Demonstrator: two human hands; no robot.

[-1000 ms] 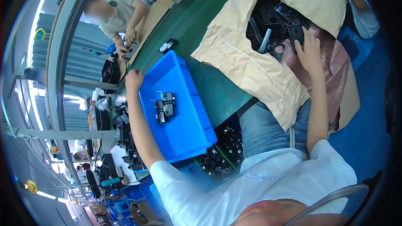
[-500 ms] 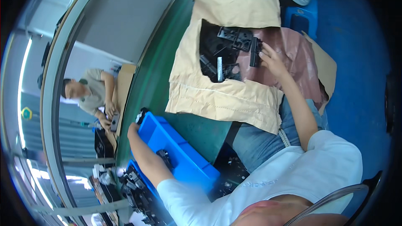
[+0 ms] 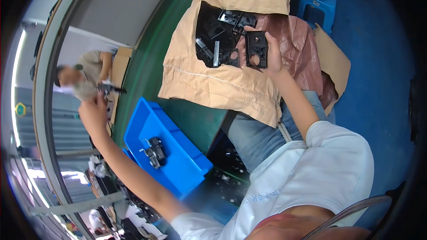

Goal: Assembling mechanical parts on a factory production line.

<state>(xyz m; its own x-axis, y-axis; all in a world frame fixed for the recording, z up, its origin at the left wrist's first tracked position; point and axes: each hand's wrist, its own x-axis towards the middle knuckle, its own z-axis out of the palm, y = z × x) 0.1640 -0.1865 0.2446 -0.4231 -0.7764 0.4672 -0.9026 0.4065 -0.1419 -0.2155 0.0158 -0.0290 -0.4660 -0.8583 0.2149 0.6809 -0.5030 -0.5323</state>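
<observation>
My right hand (image 3: pixel 272 55) is shut on a flat black plastic plate (image 3: pixel 257 50) with holes in it, held just above the open mouth of a brown paper sack (image 3: pixel 222 84). Several more black parts (image 3: pixel 213 40) lie inside the sack. My left hand (image 3: pixel 92 112) is raised past the far left side of a blue plastic bin (image 3: pixel 180 166), apart from it; its fingers are too blurred to read. A small black and metal assembly (image 3: pixel 153 152) lies in the bin.
The sack and bin rest on a green table (image 3: pixel 149 69). A person (image 3: pixel 84 78) sits at the far side handling a small dark part. A blue stool (image 3: pixel 318 9) stands on the blue floor at the right. More dark parts lie under the table.
My right hand has lifted a black plate out of the sack. My left hand has come off the blue bin's edge and moved up and outward. The view has swung.
</observation>
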